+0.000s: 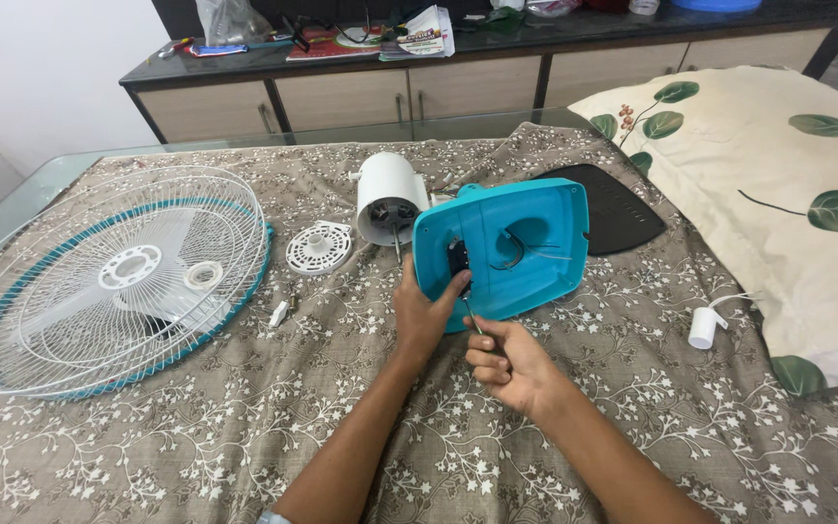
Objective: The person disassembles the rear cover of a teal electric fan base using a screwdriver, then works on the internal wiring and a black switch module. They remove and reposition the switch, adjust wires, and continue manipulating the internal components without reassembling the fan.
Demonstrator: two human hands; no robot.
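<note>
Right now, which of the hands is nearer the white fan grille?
Left. The left hand grips the teal base cover, with the white fan grille off to its left. The right hand, holding a thin tool, is farther right.

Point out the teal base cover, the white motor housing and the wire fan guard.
Teal base cover (526,243), head view: on its hollow inner face.
White motor housing (387,189), head view: on its round side wall.
Wire fan guard (70,291), head view: on the white wire spokes.
</note>
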